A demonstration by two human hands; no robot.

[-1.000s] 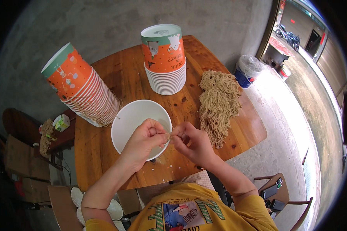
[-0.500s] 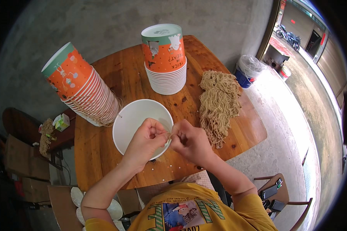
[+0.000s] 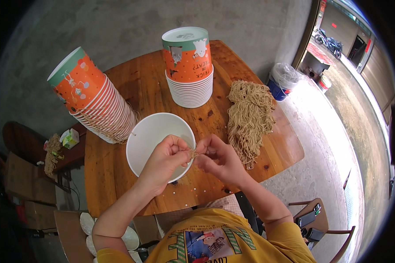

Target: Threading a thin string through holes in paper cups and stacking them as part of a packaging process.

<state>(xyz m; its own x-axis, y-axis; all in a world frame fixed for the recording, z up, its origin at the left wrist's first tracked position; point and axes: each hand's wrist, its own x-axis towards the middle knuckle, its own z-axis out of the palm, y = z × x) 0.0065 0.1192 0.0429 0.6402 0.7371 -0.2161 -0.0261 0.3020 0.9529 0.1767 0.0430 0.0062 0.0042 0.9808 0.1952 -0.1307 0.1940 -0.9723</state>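
The left hand (image 3: 164, 158) pinches thin tan string (image 3: 193, 154) by the round white paper bucket (image 3: 138, 142)'s three o'clock rim, and the right hand (image 3: 224, 161), fingers a bit apart, sits at the string's three o'clock.

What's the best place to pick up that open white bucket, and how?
Probably the far rim of the white bucket, from above: its mouth faces up, so that edge could be pinched, while the left hand and right hand meet at its right edge.
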